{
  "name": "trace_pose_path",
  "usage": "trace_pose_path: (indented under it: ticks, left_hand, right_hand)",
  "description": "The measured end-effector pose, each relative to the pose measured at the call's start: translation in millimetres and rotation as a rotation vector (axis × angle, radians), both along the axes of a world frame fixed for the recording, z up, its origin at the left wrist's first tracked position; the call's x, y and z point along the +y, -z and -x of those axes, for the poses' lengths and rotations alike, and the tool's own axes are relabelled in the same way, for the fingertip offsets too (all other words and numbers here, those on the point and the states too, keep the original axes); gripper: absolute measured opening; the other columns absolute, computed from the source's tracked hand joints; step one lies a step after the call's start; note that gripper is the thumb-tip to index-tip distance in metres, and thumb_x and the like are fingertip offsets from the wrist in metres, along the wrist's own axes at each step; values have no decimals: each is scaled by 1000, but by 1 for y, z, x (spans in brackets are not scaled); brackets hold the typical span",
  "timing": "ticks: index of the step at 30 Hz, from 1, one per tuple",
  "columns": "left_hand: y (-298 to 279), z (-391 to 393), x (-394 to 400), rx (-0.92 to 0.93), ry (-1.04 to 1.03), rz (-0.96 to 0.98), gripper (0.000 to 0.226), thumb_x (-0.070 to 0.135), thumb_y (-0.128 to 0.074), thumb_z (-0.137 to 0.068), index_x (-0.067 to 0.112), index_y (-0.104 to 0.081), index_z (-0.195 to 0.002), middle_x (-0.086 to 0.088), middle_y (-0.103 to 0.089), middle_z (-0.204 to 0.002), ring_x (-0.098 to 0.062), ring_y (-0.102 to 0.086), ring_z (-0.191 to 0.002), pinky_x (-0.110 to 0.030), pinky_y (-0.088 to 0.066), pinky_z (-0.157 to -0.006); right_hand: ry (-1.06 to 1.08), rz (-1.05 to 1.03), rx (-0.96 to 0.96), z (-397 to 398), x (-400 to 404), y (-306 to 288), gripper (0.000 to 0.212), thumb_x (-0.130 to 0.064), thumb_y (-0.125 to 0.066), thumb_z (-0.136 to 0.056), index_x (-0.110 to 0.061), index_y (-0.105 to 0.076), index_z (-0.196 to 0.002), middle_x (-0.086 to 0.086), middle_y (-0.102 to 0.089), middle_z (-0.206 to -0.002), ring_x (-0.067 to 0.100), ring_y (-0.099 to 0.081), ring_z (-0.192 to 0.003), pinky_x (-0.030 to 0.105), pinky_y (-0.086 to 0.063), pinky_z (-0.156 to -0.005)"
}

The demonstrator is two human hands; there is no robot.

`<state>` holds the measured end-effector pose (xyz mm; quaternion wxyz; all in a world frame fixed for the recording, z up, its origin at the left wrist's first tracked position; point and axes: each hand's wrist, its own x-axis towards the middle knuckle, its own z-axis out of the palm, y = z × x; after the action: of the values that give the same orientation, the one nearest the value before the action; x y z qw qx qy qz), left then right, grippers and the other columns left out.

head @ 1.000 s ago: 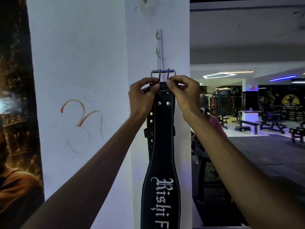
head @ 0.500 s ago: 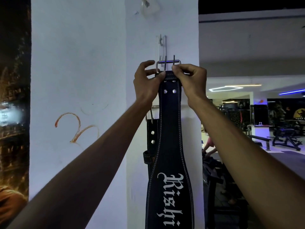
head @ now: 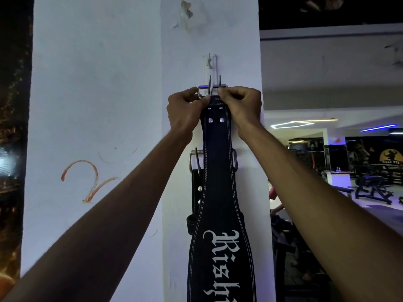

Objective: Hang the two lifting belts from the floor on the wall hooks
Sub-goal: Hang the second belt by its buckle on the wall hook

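Observation:
A black lifting belt (head: 218, 192) with white stitching and gothic lettering hangs down the white pillar. My left hand (head: 185, 112) and my right hand (head: 242, 107) both pinch its top end at the steel buckle (head: 212, 88). The buckle's two prongs point up, just below a white wall hook (head: 209, 64). Behind this belt a second black belt (head: 196, 192) hangs on the pillar. Its steel buckle (head: 194, 160) shows on both sides of the front belt, and whatever holds it up is hidden.
The white pillar (head: 209, 29) has a chipped patch near its top. A white wall with an orange scrawl (head: 87, 179) is to the left, beside a dark poster. Gym benches and machines (head: 375, 188) stand to the right in the dim hall.
Both hands have raised the belt's buckle end up the pillar, closer to the white hook. The second belt's buckle behind has come into view.

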<state>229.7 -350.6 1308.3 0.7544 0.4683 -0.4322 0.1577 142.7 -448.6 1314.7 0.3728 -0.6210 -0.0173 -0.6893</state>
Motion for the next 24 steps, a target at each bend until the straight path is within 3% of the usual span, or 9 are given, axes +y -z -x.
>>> trace_pose_path:
  ticks: [3,8,14,19,24]
  left_hand:
    - [9,-4,2,-16,38,-14,60,28,-83,-72,10,-68,-128,-11,-78,-107,-27,-76,-103,-46,-61,-93]
    - [11,-7,3,-47,104,-17,52,22,-80,-84,11,-62,-131,-12,-76,-110,-20,-77,-89,-30,-62,-70]
    - [-1,-2,4,-5,48,-39,42,47,-84,-75,14,-73,-99,-4,-81,-87,-18,-80,-79,-42,-66,-77]
    - [-3,-1,-4,59,-79,-15,32,49,-79,-68,22,-71,-82,2,-78,-83,-17,-77,-81,-47,-64,-84]
    - [-4,5,-6,94,-85,-6,28,45,-76,-70,21,-70,-84,3,-76,-84,-17,-76,-83,-47,-64,-85]
  right_hand:
    - [-9,-13,-4,-2,0,9,18,-27,-81,-80,-10,-80,-87,2,-78,-84,16,-75,-85,38,-60,-87]
    - [11,-21,-17,-2,3,12,20,-35,-79,-80,-15,-78,-84,-2,-77,-80,13,-73,-82,38,-60,-85]
    - [11,-142,-40,-5,5,6,49,-47,-80,-68,-27,-47,-99,2,-74,-82,19,-72,-82,46,-57,-86]
    - [45,-168,-12,-5,8,1,35,-41,-77,-71,-28,-58,-97,-1,-73,-83,17,-71,-83,42,-57,-87]
    - [53,-182,25,-2,10,-2,25,-38,-77,-66,-29,-62,-84,-1,-74,-80,19,-72,-80,44,-59,-84]
